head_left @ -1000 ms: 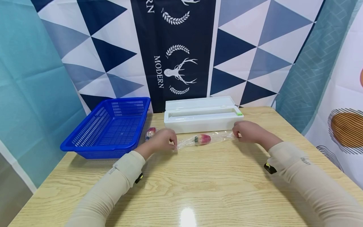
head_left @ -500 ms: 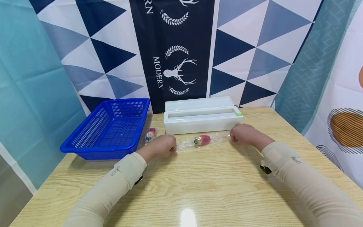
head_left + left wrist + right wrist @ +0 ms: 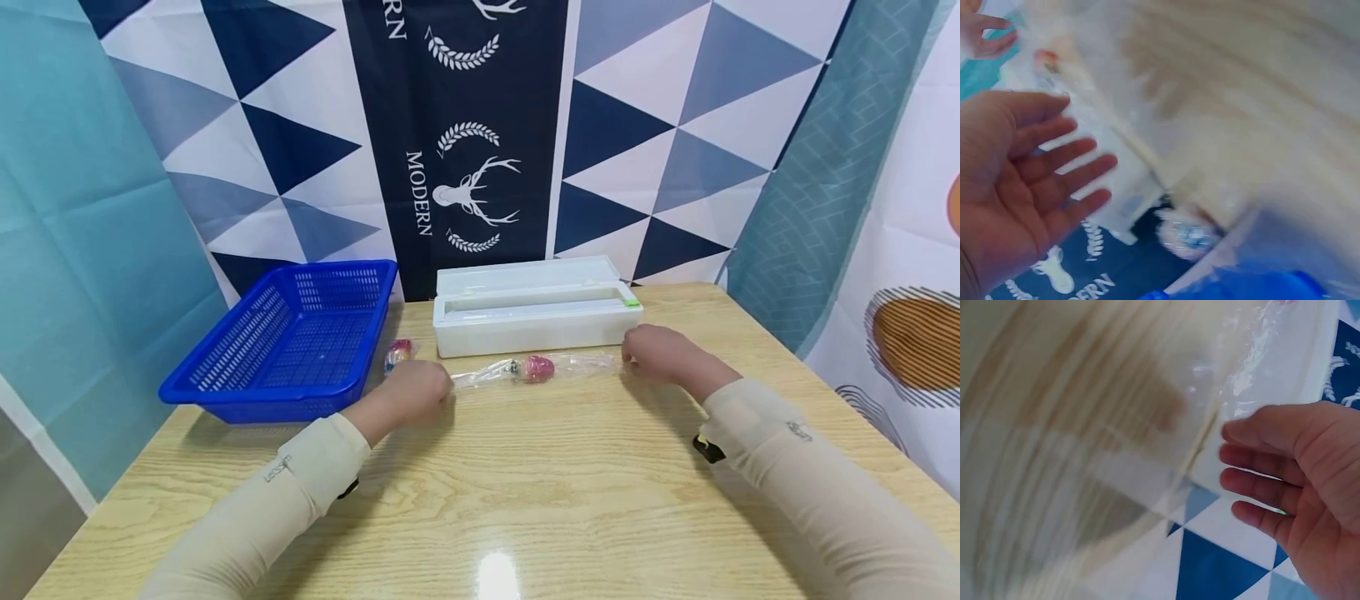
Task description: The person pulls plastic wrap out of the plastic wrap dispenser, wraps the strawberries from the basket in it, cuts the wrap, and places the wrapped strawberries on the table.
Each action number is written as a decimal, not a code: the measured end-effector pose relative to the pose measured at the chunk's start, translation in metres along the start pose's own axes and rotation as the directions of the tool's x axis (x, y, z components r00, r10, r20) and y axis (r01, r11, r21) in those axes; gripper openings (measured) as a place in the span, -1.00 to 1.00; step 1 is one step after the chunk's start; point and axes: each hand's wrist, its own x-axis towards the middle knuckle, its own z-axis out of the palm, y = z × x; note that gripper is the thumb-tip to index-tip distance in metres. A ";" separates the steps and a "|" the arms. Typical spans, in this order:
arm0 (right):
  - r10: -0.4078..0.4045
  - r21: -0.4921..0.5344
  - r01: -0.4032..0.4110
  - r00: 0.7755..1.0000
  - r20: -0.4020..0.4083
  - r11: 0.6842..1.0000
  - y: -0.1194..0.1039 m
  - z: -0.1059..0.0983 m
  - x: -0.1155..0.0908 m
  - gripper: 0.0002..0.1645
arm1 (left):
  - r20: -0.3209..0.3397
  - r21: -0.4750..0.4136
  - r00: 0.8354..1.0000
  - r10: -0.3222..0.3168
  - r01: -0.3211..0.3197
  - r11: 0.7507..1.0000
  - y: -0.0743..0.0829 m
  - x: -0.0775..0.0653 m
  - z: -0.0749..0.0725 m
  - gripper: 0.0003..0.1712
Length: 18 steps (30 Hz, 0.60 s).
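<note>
A red, strawberry-like fruit with a green top (image 3: 538, 368) lies on the table, rolled in clear cling film (image 3: 491, 373) gathered to either side of it. My left hand (image 3: 420, 390) is close to the film's left end. Its fingers are spread and loosely bent in the left wrist view, with nothing between them. At the film's right end is my right hand (image 3: 660, 354), its thumb pinching the film against the index finger, which the thumb mostly hides in the right wrist view. Another film-wrapped fruit (image 3: 398, 353) lies beyond my left hand, beside the basket.
A blue plastic basket (image 3: 337, 390) stands at the table's left. Just behind the wrapped fruit is a white cling film box (image 3: 532, 333), its lid raised and a roll inside. A patterned curtain (image 3: 637, 108) hangs behind the wooden table (image 3: 555, 492).
The film beside the fruit has narrowed from a flat sheet to a rolled strip. My left hand has let go of its end and drawn left; my right has shifted slightly right.
</note>
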 end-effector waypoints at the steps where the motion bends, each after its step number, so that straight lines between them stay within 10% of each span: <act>1: -0.013 0.002 0.013 0.999 -0.033 1.000 -0.002 -0.002 0.001 -0.92 | -0.022 0.009 0.999 -0.033 0.033 0.999 0.002 0.001 -0.004 -0.85; 6: -0.067 0.081 0.082 0.983 -0.173 0.993 -0.020 -0.009 0.015 -0.85 | -0.187 -0.011 0.974 -0.129 0.129 0.992 0.016 0.020 -0.025 -0.80; 10: -0.077 0.195 0.119 0.975 -0.211 0.973 -0.039 -0.010 0.031 -0.81 | -0.265 -0.121 0.959 -0.102 0.072 0.990 0.029 0.048 -0.033 -0.85; 18: -0.086 0.342 0.123 0.989 -0.122 0.931 -0.063 0.004 0.065 -0.60 | -0.072 -0.290 0.997 -0.020 -0.001 0.957 0.044 0.106 -0.018 -0.68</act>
